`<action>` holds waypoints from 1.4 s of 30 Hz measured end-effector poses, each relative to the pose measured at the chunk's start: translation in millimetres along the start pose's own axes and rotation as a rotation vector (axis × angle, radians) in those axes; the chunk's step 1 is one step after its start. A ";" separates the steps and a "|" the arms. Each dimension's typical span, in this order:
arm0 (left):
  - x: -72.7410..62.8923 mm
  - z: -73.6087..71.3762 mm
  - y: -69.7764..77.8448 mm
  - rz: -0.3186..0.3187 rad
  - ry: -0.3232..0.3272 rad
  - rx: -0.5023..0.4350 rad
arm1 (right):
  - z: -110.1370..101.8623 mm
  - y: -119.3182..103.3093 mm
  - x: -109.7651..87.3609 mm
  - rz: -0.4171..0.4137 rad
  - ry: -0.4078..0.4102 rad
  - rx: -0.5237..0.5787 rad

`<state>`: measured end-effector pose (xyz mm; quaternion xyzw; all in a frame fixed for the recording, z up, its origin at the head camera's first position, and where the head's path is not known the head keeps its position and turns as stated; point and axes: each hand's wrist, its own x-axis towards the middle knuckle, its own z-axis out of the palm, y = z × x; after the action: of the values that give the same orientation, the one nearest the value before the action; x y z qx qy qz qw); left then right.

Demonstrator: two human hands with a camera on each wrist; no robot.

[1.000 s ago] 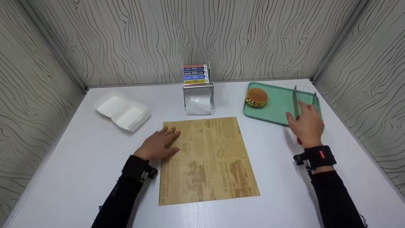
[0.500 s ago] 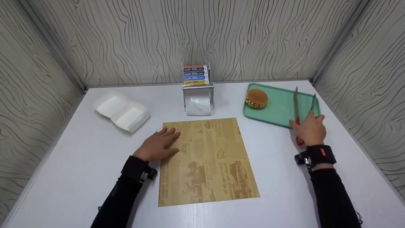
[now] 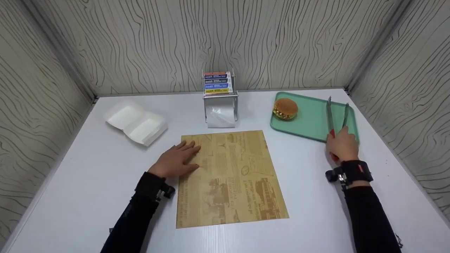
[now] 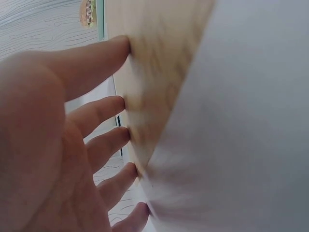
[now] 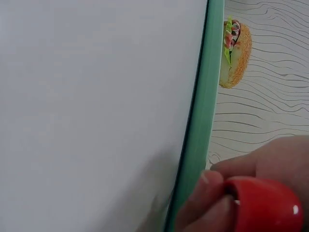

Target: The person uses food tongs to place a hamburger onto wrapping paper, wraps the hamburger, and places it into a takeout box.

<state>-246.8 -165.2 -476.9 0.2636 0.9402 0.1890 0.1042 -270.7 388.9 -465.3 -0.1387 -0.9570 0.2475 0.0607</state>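
My left hand [image 3: 175, 160] rests with spread fingers on the left edge of a brown newsprint-patterned paper sheet [image 3: 232, 179]. In the left wrist view its fingertips [image 4: 126, 137] touch the sheet near a corner. My right hand [image 3: 344, 146] grips metal tongs [image 3: 329, 112] by their red handles, the two arms of the tongs spread apart over the green tray [image 3: 306, 128]. One red handle [image 5: 265, 205] shows large in the right wrist view, fingers curled at it. A burger [image 3: 285, 109] with a sesame bun sits at the tray's left end.
An opened white paper box [image 3: 135, 123] lies at the back left. A metal dispenser [image 3: 219, 100] with a label roll and several coloured boxes stands at the back middle. Patterned walls [image 3: 218, 42] enclose the white table [image 3: 88, 182] at the back and sides.
My right hand has come down onto the tongs' handles and taken hold of them; the tongs' arms have drawn slightly closer together. My left hand has stayed in place on the paper.
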 end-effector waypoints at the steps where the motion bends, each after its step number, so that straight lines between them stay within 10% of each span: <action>1: -0.5 0.1 -0.8 0.005 0.003 0.000 | 0.3 -1.1 0.3 0.005 0.011 0.005; 8: -1.7 0.1 -2.5 0.009 0.001 -0.004 | -2.9 -9.6 1.3 -0.045 0.047 0.071; 19: -1.0 0.2 -2.2 -0.011 0.006 -0.003 | -8.0 -55.6 -12.6 -0.230 -0.243 0.112; 42: 0.2 0.8 -2.1 0.000 0.003 0.007 | 1.1 -37.9 -20.0 -0.083 -0.516 0.190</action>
<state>-247.7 -166.4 -478.5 0.2638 0.9410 0.1861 0.1018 -260.7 350.7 -448.6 -0.0255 -0.9181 0.3607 -0.1624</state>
